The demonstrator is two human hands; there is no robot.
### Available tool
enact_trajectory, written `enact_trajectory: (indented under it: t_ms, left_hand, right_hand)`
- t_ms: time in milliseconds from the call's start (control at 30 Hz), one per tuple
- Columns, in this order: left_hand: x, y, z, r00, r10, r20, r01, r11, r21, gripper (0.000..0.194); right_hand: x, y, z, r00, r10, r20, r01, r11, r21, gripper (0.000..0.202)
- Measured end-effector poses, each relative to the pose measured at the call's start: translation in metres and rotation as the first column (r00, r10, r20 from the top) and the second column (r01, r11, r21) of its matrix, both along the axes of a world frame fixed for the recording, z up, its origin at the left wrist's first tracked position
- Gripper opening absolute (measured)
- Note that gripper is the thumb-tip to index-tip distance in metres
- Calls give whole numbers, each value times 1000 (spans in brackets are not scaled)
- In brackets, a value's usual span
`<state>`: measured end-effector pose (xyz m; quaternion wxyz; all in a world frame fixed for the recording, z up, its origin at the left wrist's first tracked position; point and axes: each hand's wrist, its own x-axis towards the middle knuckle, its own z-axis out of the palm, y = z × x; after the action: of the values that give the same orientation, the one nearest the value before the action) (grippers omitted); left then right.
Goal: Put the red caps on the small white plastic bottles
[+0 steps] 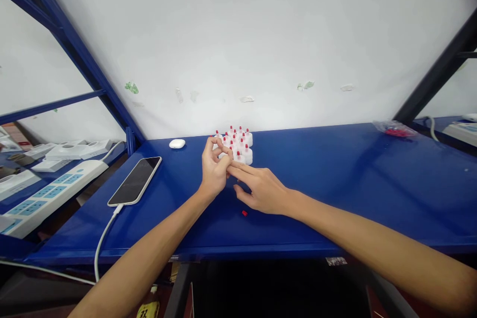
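Note:
Several small white bottles (248, 154) with red caps stand close together on the blue table (316, 174), just behind my hands. My left hand (216, 166) is at their front left, its fingers curled in; whatever it grips is too small or hidden to name. The fingertips of my right hand (263, 189) touch my left hand near its thumb, and its thumb is apart from its stretched fingers. A loose red cap (244, 213) lies on the table in front of my right hand.
A phone (136, 181) with a white cable lies on the left, and a white earbud case (177, 143) sits behind it. A clear bag with red pieces (397, 130) is at the back right. Blue frame posts (85, 64) rise at the left.

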<state>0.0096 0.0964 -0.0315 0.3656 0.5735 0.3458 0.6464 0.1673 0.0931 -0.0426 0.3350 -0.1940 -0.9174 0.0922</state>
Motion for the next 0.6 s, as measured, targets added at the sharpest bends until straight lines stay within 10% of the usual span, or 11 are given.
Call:
enact_trajectory:
  t_ms: [200, 333, 600]
  left_hand:
    - [-20, 11, -7, 963, 178, -201, -158, 981, 114, 23]
    - [-36, 20, -6, 887, 400, -231, -381, 916, 126, 9]
    - [-35, 16, -9, 824, 335, -458, -256, 940, 227, 10]
  right_hand:
    - [9, 14, 5, 960, -123, -251, 120, 992, -28, 48]
    - [18, 22, 5, 999, -27, 43, 25, 999, 43, 36]
    - [17, 14, 13, 965, -23, 260, 9, 999, 54, 29]
